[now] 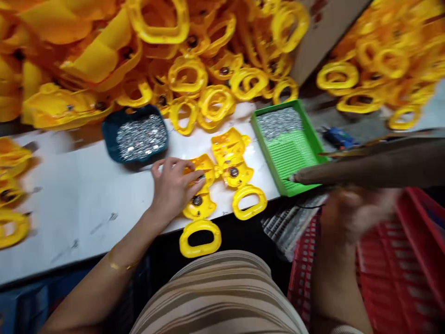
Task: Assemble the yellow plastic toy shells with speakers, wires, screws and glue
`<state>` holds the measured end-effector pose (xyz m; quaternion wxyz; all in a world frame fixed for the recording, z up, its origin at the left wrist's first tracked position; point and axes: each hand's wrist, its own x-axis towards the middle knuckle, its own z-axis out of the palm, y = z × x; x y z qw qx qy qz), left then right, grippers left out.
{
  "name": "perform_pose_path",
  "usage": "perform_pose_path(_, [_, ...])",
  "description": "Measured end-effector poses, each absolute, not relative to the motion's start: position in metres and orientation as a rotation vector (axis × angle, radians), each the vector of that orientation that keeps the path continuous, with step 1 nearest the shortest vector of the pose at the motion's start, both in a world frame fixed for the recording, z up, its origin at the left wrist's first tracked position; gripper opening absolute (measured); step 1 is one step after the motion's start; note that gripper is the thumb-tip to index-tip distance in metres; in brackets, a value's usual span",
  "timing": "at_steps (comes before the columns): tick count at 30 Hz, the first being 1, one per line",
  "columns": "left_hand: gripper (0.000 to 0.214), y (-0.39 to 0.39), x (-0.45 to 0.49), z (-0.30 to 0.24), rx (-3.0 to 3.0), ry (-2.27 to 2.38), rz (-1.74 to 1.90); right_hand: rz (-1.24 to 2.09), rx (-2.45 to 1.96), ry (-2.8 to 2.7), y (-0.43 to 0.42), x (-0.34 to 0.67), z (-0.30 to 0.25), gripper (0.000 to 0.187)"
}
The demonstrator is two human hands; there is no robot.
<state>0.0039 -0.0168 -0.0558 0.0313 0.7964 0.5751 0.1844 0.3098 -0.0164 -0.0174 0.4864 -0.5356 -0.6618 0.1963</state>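
My left hand (pixel 174 188) is on the left of two yellow plastic shells (pixel 201 204), its fingers bent over the upper part and its thumb and forefinger close together. A round metal piece sits in this shell, and an oval ring handle extends past the table edge. The other yellow shell (pixel 229 148) lies open beside it. My right hand (pixel 351 208), smeared by motion, is at the brown, wrapped body of what looks like an electric screwdriver (pixel 365 162). The tool's tip points into the green tray (pixel 283 183), which has small silvery screws at its far end.
A dark teal tub (pixel 111 139) of silvery screws stands left of the shells. Yellow parts (pixel 86 60) are heaped along the back, with more (pixel 392 65) beyond a cardboard panel (pixel 323 37). Red crates (pixel 385 264) stand at lower right. A blue object (pixel 337 138) lies behind the tool.
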Motion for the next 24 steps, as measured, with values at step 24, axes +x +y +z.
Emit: perform_pose_path(24, [0.024, -0.023, -0.004, -0.072, 2.620, 1.711, 0.369, 0.136, -1.312, -1.230, 0.087, 0.331, -0.034, 0.042])
